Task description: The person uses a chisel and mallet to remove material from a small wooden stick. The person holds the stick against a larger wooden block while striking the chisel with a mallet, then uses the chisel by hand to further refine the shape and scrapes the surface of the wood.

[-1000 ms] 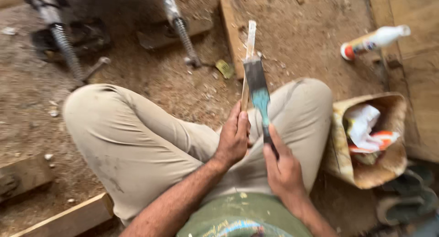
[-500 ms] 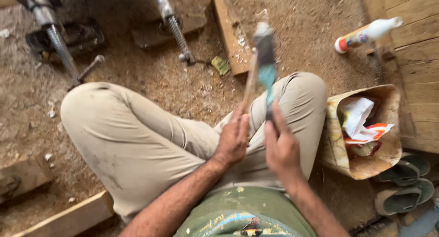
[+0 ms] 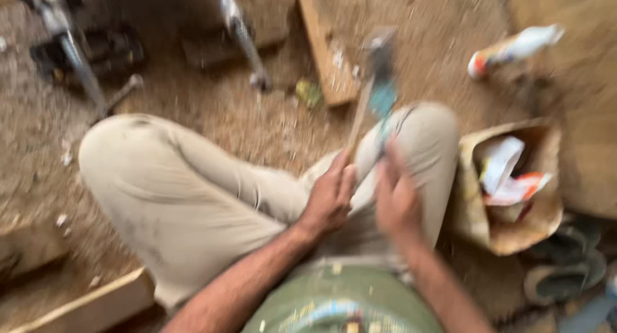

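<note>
Mid-stroke over the lap: left hand (image 3: 331, 201) clamped on a thin wooden stick (image 3: 357, 122), fingers wrapped round its lower end. Right hand (image 3: 397, 201) closed on the teal-handled tool (image 3: 382, 92), blade up beside the stick; exact finger grip too blurred to tell. Likely shaving or trimming the stick. Next calls for a steady stick and a controlled stroke clear of the left fingers and the knee (image 3: 427, 124).

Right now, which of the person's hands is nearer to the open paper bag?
The right hand. It is just left of the paper bag, by the right knee. The left hand is farther left, holding a wooden stick.
</note>
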